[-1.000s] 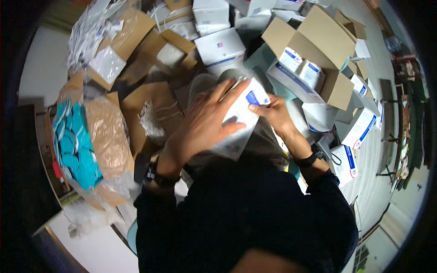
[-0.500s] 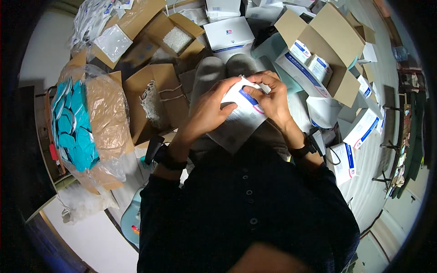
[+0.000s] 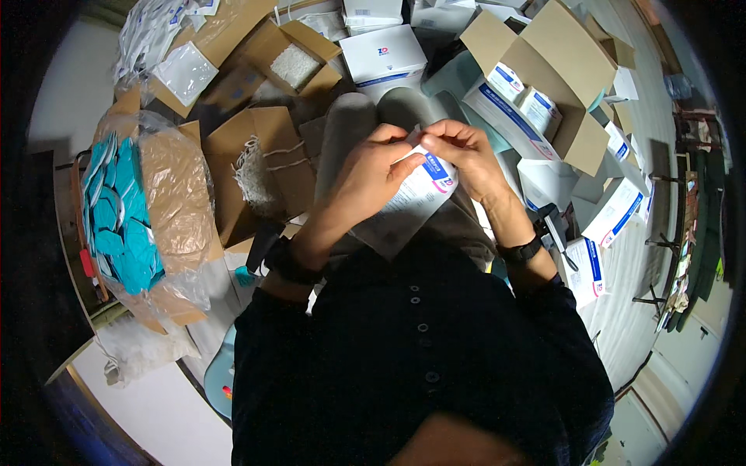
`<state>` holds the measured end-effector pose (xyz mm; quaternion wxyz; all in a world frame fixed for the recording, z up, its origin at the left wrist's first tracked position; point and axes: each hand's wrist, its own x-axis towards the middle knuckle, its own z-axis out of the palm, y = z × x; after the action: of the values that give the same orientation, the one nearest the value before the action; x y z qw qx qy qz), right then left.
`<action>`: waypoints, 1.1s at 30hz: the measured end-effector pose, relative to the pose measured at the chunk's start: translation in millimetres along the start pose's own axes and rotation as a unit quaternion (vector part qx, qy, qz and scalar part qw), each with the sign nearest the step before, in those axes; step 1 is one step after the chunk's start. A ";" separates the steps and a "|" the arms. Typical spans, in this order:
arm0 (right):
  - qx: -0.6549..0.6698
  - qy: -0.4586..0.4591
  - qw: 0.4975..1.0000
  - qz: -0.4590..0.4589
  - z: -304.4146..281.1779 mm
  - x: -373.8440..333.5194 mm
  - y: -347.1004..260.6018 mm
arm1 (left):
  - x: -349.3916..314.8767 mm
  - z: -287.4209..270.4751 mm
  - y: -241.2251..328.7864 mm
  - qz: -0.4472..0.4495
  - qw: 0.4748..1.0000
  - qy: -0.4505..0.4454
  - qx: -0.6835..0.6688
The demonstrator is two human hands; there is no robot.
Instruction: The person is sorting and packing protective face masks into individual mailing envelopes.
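A flat white packet [image 3: 406, 204] with a blue and pink printed corner lies over my lap, one corner hanging down toward me. My left hand [image 3: 371, 175] pinches its upper edge between thumb and fingers. On the same edge, just to the right, my right hand [image 3: 466, 159] grips with thumb and bent forefinger. The fingertips of both hands almost meet at the top of the packet. What lies inside the packet does not show.
At left, a plastic-lined carton holds teal folded masks [image 3: 120, 217]. An open carton [image 3: 245, 179] with white cords stands nearer my knees. A large open carton [image 3: 579, 78] with small white boxes is at right. Ahead sits a closed white box [image 3: 383, 54].
My right thumb has shifted up and left to the packet's top edge, uncovering more of the blue print. My hands have drawn closer together at that edge.
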<state>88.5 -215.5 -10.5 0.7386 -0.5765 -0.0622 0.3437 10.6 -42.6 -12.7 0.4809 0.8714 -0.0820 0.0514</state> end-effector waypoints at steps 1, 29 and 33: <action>-0.005 -0.002 1.000 -0.022 -3.1 1.7 4.1 | 1.9 3.0 1.4 -0.013 1.000 -0.003 0.008; -0.353 0.320 0.879 -0.005 -44.4 28.9 94.2 | -60.8 10.2 55.4 -0.041 0.978 0.204 0.020; -0.341 0.348 0.873 -0.032 -68.0 28.0 110.5 | -59.2 -15.9 66.7 -0.043 0.969 0.242 0.038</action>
<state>94.8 -243.4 -140.1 0.4807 -0.8726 0.0672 0.0550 -60.5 -58.5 41.1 0.4548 0.8535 0.0758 0.2430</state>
